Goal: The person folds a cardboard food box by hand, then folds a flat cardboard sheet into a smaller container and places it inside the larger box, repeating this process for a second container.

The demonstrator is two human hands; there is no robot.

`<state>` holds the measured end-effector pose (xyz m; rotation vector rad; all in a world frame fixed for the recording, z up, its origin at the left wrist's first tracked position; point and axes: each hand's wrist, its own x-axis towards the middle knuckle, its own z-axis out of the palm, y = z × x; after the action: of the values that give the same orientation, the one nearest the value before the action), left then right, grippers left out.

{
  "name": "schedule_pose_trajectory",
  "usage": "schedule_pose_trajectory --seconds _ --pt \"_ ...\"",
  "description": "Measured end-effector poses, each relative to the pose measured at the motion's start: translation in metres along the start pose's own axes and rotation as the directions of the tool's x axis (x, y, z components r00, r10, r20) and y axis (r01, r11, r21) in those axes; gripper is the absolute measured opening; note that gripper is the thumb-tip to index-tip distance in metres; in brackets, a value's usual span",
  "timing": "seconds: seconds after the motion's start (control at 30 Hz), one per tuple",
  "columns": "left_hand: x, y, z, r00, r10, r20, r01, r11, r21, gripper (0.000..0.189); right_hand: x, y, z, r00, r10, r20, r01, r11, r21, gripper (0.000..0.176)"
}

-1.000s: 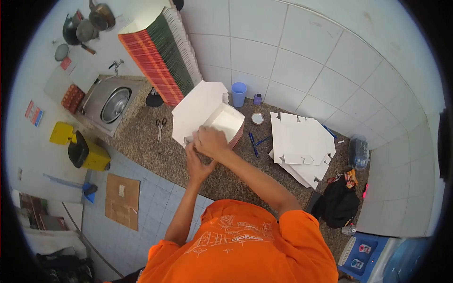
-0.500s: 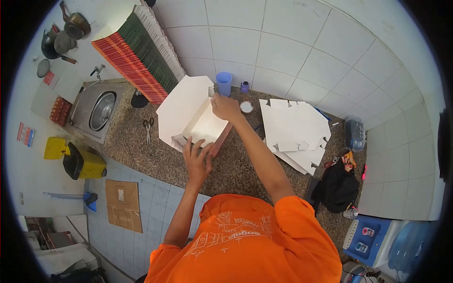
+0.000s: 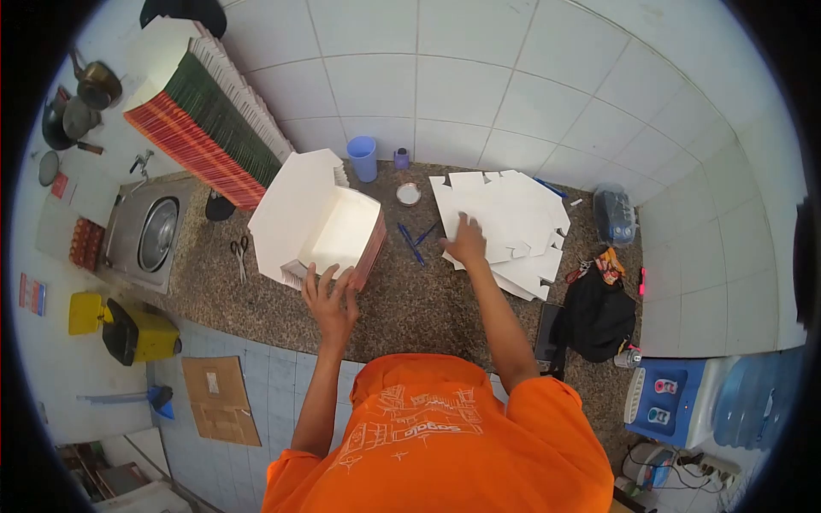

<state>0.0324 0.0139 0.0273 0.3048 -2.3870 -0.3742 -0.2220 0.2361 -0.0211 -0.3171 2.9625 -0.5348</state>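
Observation:
A cardboard box (image 3: 342, 227), white inside with a reddish outer side, stands on the counter with its wide flap raised at the left. My left hand (image 3: 331, 306) grips the box's near edge, its fingertips over the rim. To the right lies a loose pile of flat white cardboard blanks (image 3: 505, 209) with notched edges. On the pile's left side rests my right hand (image 3: 467, 241), fingers apart and nothing held. Blue pens (image 3: 412, 245) lie between the box and the blanks.
A tall stack of nested red and green boxes (image 3: 205, 120) leans by the wall. Behind are a blue cup (image 3: 363, 158), a small purple bottle (image 3: 401, 158) and a round lid (image 3: 409, 194). Scissors (image 3: 240, 256) lie left; a black bag (image 3: 599, 321) sits right.
My right hand has left the box's far right corner and moved right onto the flat blanks. My left hand stays at the box's near edge. The camera view has shifted.

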Motion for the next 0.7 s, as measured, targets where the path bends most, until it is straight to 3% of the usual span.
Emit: schedule_pose_trajectory --seconds 0.07,0.1,0.17,0.23,0.27,0.3,0.33,0.37,0.4,0.43,0.5,0.53,0.57,0.6,0.63,0.67,0.7 --pt "0.007 0.009 -0.008 1.000 -0.018 0.017 0.018 1.000 -0.001 0.040 -0.001 0.043 0.001 0.999 -0.013 0.031 0.009 0.993 0.121 0.059" --pt "0.009 0.014 -0.013 0.998 -0.048 0.036 0.048 0.999 0.005 0.038 0.002 0.064 0.003 1.000 -0.005 0.026 0.001 0.993 0.121 0.059" --pt "0.004 0.027 -0.018 1.000 -0.025 -0.012 0.025 1.000 -0.020 0.038 0.004 0.096 0.006 0.974 -0.063 -0.218 0.093 0.987 0.134 0.034" --pt "0.009 0.038 -0.019 0.998 0.001 -0.070 -0.004 0.999 -0.045 0.039 -0.024 0.091 -0.041 0.858 0.052 -0.510 0.084 0.967 0.240 0.020" --pt "0.010 0.045 -0.019 0.986 -0.086 0.142 0.139 0.895 -0.425 0.042 -0.041 0.087 -0.064 0.807 0.137 -0.574 0.090 0.933 0.349 0.023" --pt "0.010 0.054 -0.020 0.927 -0.082 0.365 0.330 0.639 -0.695 0.047 -0.055 0.086 -0.077 0.695 0.068 -0.715 0.189 0.943 0.274 0.024" --pt "0.018 0.068 -0.020 0.927 -0.082 0.366 0.331 0.637 -0.696 0.047 -0.076 0.083 -0.087 0.697 0.004 -0.717 0.281 0.918 0.279 0.027" --pt "0.034 0.086 -0.017 0.845 -0.097 0.526 0.535 0.163 -0.829 0.052 -0.101 0.079 -0.096 0.693 -0.060 -0.719 0.370 0.885 0.283 0.031" --pt "0.048 0.096 -0.012 0.750 -0.017 0.661 0.615 -0.350 -0.707 0.058 -0.128 0.069 -0.105 0.725 -0.143 -0.673 0.422 0.866 0.270 0.028" --pt "0.059 0.098 -0.006 0.748 -0.010 0.663 0.618 -0.351 -0.703 0.058 -0.153 0.064 -0.108 0.749 -0.225 -0.624 0.471 0.843 0.261 0.026" --pt "0.077 0.100 0.007 0.548 0.055 0.835 0.641 -0.669 -0.377 0.068 -0.189 0.077 -0.090 0.733 -0.489 -0.472 0.638 0.736 0.227 0.024" --pt "0.066 0.075 0.040 0.496 -0.014 0.868 0.749 -0.498 -0.436 0.054 -0.206 0.079 -0.089 0.733 -0.486 -0.476 0.634 0.741 0.221 0.024" --pt "0.064 0.072 0.053 0.498 -0.004 0.867 0.752 -0.497 -0.434 0.054 -0.222 0.077 -0.091 0.788 -0.490 -0.373 0.593 0.768 0.243 0.027" --pt "0.063 0.074 0.058 0.439 0.028 0.898 0.874 -0.246 -0.420 0.047 -0.232 0.077 -0.093 0.833 -0.486 -0.264 0.547 0.795 0.262 0.030" --pt "0.061 0.075 0.062 0.373 0.041 0.927 0.927 0.026 -0.374 0.042 -0.236 0.081 -0.090 0.836 -0.478 -0.269 0.541 0.800 0.259 0.030" --pt "0.054 0.078 0.064 0.336 0.080 0.938 0.941 -0.065 -0.332 0.041 -0.235 0.087 -0.082 0.921 -0.157 -0.356 0.327 0.807 0.492 0.033" --pt "0.048 0.078 0.068 0.335 0.091 0.938 0.942 -0.055 -0.331 0.041 -0.234 0.094 -0.069 0.918 0.187 -0.351 0.130 0.692 0.710 0.037"
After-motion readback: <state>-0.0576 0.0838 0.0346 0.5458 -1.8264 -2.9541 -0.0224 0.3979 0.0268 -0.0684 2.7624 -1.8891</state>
